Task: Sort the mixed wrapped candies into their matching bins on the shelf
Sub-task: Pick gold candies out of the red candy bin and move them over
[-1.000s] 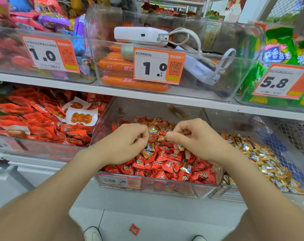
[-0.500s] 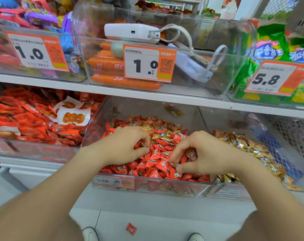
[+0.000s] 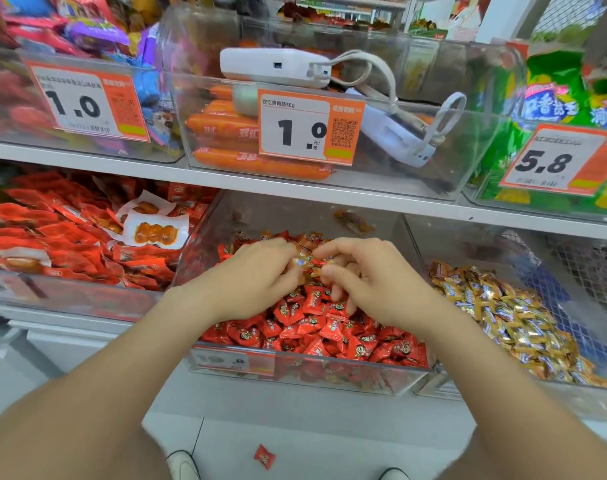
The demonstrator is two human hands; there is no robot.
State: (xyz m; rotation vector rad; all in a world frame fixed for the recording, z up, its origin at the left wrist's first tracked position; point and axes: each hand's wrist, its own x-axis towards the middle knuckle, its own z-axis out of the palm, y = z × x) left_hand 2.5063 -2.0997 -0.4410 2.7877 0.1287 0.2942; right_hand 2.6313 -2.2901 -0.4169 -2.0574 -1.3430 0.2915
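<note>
Candies in gold wrappers (image 3: 496, 306) belong in the gold bin (image 3: 503, 400) at frame right, so strays are best pinched by the wrapper and carried across, leaving red ones behind. One gold candy (image 3: 301, 261) sits pinched in the grip of the left hand (image 3: 257, 275) over the far side of the red-filled middle bin (image 3: 347, 379) at centre frame. The right hand (image 3: 375, 282) curls just beside it, its hold unclear.

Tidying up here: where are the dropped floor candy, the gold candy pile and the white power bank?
Floor candy (image 3: 264, 456): head view, wrapper middle.
Gold candy pile (image 3: 503, 317): head view, pile centre.
White power bank (image 3: 253, 64): head view, front face.
</note>
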